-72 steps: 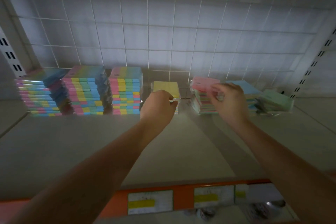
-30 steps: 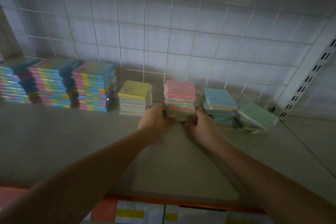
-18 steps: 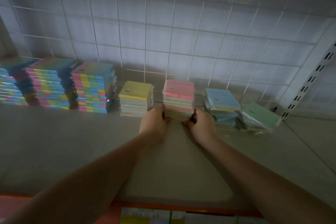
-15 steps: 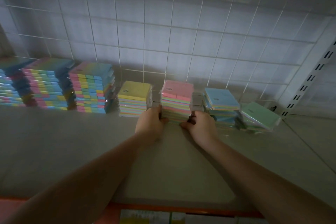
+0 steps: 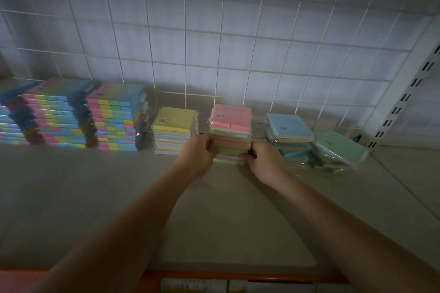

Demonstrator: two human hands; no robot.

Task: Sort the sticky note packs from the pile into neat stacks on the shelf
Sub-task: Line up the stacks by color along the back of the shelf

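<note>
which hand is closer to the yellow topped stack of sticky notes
Left. The left hand grips the near left corner of the pink-topped stack, right beside the yellow-topped stack. The right hand is on the pink-topped stack's far side.

Leftmost multicolour stack (image 5: 9, 123) cut by edge; price labels (image 5: 195, 286) seemingly unreadable.

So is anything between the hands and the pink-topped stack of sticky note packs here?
Nothing visible. The left hand and right hand already grip the pink-topped stack at its lower sides, with open gaps to the yellow-topped stack and blue-topped stack beside it.
</note>
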